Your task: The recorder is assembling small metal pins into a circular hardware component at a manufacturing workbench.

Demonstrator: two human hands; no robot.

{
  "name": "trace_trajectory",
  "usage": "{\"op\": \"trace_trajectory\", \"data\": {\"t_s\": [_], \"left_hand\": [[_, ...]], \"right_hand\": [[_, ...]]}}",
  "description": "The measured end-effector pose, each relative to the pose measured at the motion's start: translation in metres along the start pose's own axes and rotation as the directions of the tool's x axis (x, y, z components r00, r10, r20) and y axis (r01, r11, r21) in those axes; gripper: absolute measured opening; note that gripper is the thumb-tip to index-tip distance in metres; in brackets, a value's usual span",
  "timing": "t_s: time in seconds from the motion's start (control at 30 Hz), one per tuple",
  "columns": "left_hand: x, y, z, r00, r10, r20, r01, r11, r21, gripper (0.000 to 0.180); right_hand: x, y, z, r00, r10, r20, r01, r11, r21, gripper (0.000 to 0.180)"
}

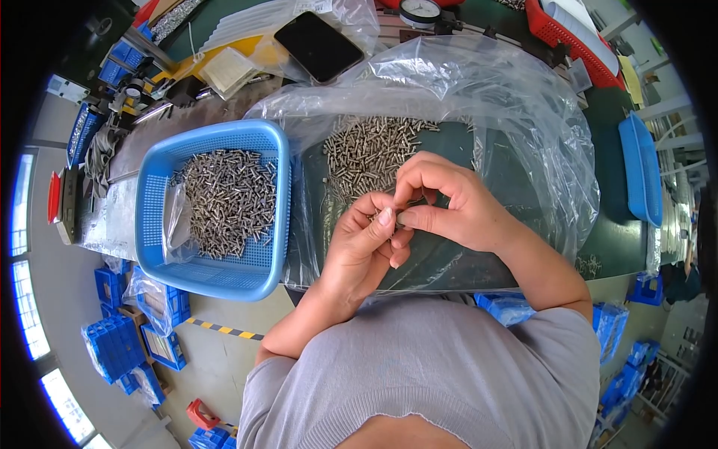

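Note:
My left hand and my right hand meet over the green table, fingertips touching. Both are closed in a pinch; whatever lies between the fingers is too small and too covered to make out. Just beyond them a loose pile of small metal pins is spread on clear plastic sheeting. To the left stands a blue plastic basket with perforated walls. Many more short metal pins fill its middle, and a piece of clear plastic leans inside its left wall.
Beyond the sheeting lie a black phone and a round dial gauge. A red basket sits at the far right, with a blue tray nearer. Blue crates are stacked on the floor at left.

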State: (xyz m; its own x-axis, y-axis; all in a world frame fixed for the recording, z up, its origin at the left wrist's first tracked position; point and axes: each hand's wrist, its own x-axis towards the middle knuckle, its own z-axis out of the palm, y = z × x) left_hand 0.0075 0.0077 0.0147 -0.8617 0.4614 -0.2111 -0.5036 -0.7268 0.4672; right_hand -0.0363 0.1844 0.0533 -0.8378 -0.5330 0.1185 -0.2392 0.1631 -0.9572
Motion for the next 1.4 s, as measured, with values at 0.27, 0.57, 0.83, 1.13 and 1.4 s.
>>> {"op": "trace_trajectory", "data": {"t_s": [0.27,0.57,0.83,1.13,1.4], "left_hand": [[0.000,0.000,0.001,0.999,-0.043,-0.001,0.043,0.999,0.002,0.024],[0.002,-0.001,-0.003,0.999,0.047,0.024,-0.045,0.996,-0.077,0.021],[0.003,-0.001,-0.002,0.999,0.036,0.011,-0.035,0.998,-0.057,0.018],[0.003,-0.001,-0.004,0.999,0.039,0.032,-0.037,0.997,-0.061,0.019],[0.003,0.000,-0.002,0.999,0.031,0.014,-0.031,0.999,-0.026,0.019]], "right_hand": [[0.001,0.003,-0.003,0.971,-0.238,-0.034,0.224,0.949,-0.222,0.016],[0.003,0.000,-0.019,0.989,-0.030,-0.143,-0.002,0.976,-0.219,0.012],[0.001,0.020,-0.020,0.994,-0.110,-0.019,0.076,0.786,-0.613,0.018],[0.001,0.020,-0.006,0.983,-0.183,-0.011,0.114,0.655,-0.747,0.013],[0.002,0.020,-0.007,0.984,-0.176,-0.014,0.112,0.685,-0.720,0.012]]}}
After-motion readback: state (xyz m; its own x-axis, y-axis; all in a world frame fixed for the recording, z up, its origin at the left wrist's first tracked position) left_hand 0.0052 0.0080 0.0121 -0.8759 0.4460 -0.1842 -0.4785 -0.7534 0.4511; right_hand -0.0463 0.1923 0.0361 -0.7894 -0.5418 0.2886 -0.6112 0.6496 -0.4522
